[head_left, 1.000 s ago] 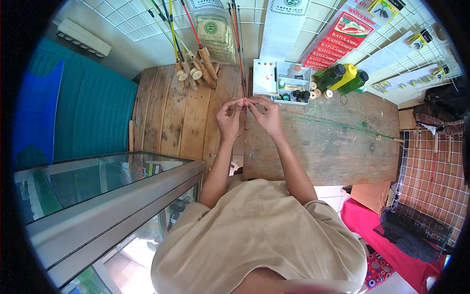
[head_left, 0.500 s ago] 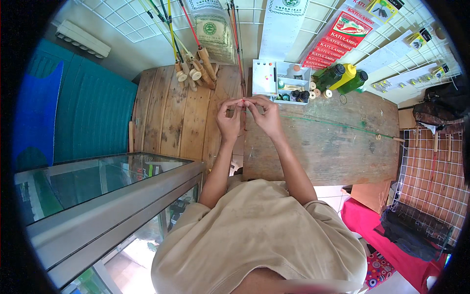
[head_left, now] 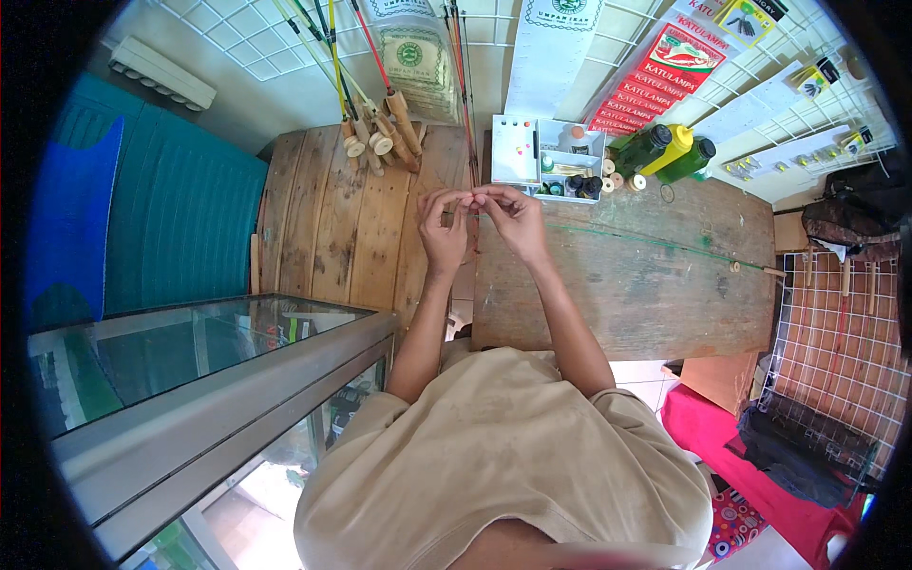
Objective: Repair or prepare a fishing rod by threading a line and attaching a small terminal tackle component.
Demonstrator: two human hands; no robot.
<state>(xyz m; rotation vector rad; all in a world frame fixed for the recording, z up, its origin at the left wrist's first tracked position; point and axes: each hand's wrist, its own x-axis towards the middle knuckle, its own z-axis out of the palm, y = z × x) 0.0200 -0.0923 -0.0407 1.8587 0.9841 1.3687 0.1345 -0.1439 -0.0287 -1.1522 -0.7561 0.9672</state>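
Note:
My left hand (head_left: 443, 228) and my right hand (head_left: 513, 220) meet at the fingertips above the gap between two wooden tables. Both are closed in a pinch, thumbs against forefingers. A tiny reddish spot shows where the fingertips touch, but what they pinch is too small to make out. Just behind them rise several thin dark and red rods (head_left: 465, 104), which look like fishing rods. A thin green rod (head_left: 655, 239) with a pale wooden end lies across the right table, its left end near my right hand.
A white compartment tray (head_left: 573, 199) with small bottles and beads stands behind my right hand. Near it are wooden spools (head_left: 637, 182) and green and yellow bottles (head_left: 676, 152). More rods with wooden handles (head_left: 404, 128) lean at back left. A glass display case (head_left: 228, 361) borders the left.
Both hands stay nearly in place, fingertips together. The red bit between them shows less now, and the left fingers have shifted slightly.

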